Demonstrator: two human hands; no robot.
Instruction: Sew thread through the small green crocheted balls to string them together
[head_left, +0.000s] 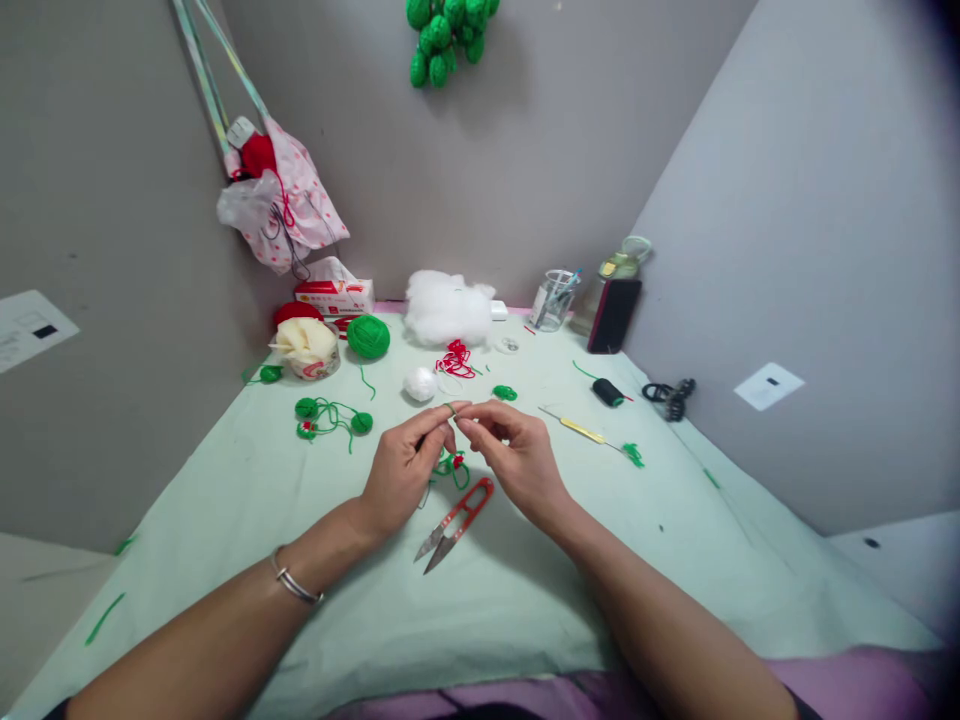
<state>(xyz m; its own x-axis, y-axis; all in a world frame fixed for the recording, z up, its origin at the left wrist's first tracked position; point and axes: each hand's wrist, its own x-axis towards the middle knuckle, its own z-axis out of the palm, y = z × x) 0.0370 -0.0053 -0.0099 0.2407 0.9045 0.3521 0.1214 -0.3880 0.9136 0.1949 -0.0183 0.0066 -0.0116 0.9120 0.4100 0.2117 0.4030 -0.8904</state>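
Note:
My left hand (405, 460) and my right hand (514, 450) meet fingertip to fingertip over the middle of the table. Both are closed in a pinch on a thin green strand of yarn (452, 408), mostly hidden by the fingers. Below them hangs or lies a loop of green yarn (454, 478) with a small red bit; I cannot tell whether it joins the strand. Red-handled thread snips (466, 510) lie just under my hands, blades pointing toward me. A yellow-handled crochet hook (581, 430) rests to the right.
Green crocheted balls with trailing yarn (361, 423) lie at left. Behind are a green yarn ball (368, 338), white stuffing (446, 308), red yarn (457, 360), and a white ball (420, 384). A black thread spool (607, 391), phone (615, 316) and pen cup (553, 302) stand right.

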